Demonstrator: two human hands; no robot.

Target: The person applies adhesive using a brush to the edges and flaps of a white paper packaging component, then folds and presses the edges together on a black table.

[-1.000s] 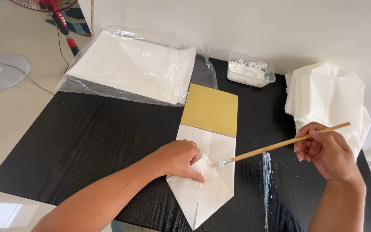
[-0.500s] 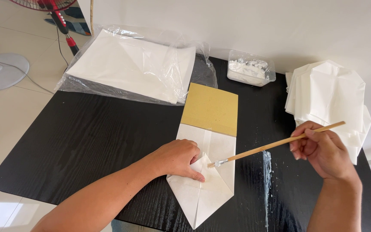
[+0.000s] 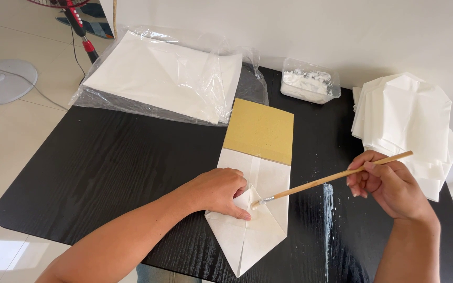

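- Head view: gluing step, looks like.
- Left hand (image 3: 217, 191) pressing flat on folded white paper (image 3: 258, 209), near middle of black table (image 3: 106, 173).
- Right hand (image 3: 389, 186) pinching wooden brush (image 3: 331, 179), tip on flap.
- Probably needs a steady, thin stroke next.

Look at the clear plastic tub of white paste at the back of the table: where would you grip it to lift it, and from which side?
Grip the plastic tub across its two short end walls, coming from above. It sits upright and open-topped, so the paste would probably stay level. The stack of folded white sheets is near its right end, so keep the fingers close to the rim.
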